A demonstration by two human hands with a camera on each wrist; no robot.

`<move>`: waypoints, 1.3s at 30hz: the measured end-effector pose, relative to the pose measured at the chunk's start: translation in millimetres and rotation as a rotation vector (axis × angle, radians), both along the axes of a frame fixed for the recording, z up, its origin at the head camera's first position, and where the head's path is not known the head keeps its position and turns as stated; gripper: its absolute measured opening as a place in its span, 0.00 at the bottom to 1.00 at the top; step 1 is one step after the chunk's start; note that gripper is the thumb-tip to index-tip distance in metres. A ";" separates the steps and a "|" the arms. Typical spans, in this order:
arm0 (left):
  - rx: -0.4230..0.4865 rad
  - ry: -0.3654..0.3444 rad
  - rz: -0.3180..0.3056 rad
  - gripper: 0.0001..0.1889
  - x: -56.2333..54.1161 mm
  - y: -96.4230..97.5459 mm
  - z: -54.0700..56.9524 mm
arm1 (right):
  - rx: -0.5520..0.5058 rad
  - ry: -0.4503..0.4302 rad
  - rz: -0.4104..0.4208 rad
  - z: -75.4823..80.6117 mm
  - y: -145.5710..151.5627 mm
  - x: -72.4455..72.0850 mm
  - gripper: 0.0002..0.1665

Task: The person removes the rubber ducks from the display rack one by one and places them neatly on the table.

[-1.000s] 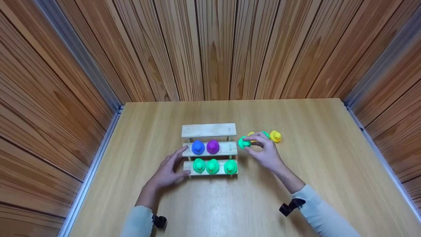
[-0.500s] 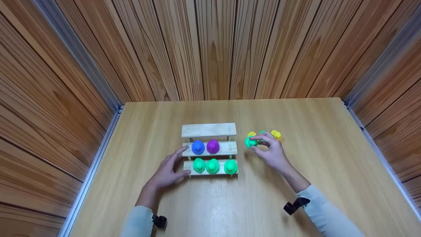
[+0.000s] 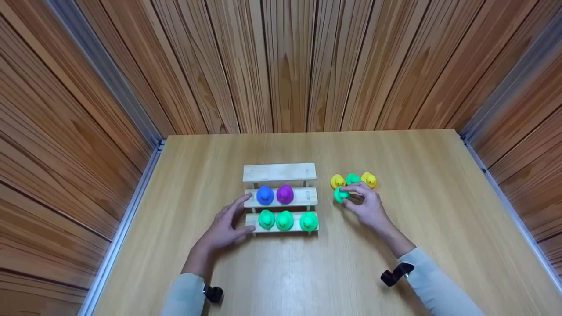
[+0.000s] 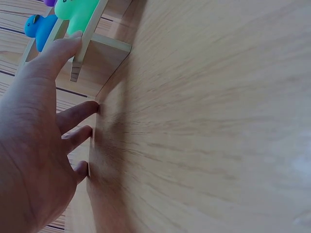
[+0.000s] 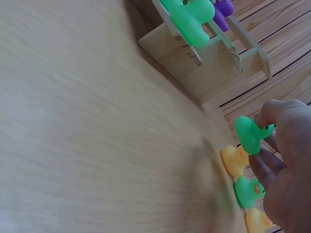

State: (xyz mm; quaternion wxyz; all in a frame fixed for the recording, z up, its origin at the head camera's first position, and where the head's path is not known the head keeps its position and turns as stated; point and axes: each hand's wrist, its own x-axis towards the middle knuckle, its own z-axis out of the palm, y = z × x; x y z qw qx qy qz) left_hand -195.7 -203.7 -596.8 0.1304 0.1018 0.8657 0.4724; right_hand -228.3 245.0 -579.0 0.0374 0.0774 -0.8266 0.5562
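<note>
My right hand (image 3: 366, 206) pinches a green rubber duck (image 3: 340, 195) between thumb and fingers, to the right of a three-step wooden rack (image 3: 279, 173). In the right wrist view that green duck (image 5: 250, 134) is held above the tabletop. My left hand (image 3: 226, 226) lies along the rack's left end with fingers extended. Its thumb (image 4: 72, 42) is at the lowest step, close to a green duck (image 4: 77, 14). A blue duck (image 3: 265, 195) and a purple duck (image 3: 285, 194) sit on the middle step. Three green ducks (image 3: 284, 220) stand on the lowest step.
Beyond the right hand, a yellow duck (image 3: 337, 181), a green duck (image 3: 352, 178) and another yellow duck (image 3: 369, 179) stand in a row on the wooden table (image 3: 417, 175). Wood-plank walls (image 3: 290, 66) enclose the back and sides.
The right hand has carried its green duck rightward, away from the rack, then slightly nearer, uncovering the row of ducks behind. The left hand stays at the rack's left end.
</note>
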 end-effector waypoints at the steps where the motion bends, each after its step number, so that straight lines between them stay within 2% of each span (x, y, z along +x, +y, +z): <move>1: 0.000 0.000 0.000 0.47 0.2 -0.2 0.1 | 0.003 -0.007 0.003 -1.3 0.8 -0.2 0.18; 15: -0.021 0.006 -0.012 0.48 -1.8 0.9 1.8 | 0.015 -0.029 0.025 -16.9 6.8 2.6 0.19; 31: -0.011 -0.007 0.003 0.48 0.2 -1.1 -0.7 | 0.017 -0.028 0.027 -22.2 5.2 -2.0 0.20; 39: -0.012 0.010 -0.002 0.48 -1.0 0.2 -1.3 | 0.027 -0.039 0.038 -23.1 6.0 -1.2 0.19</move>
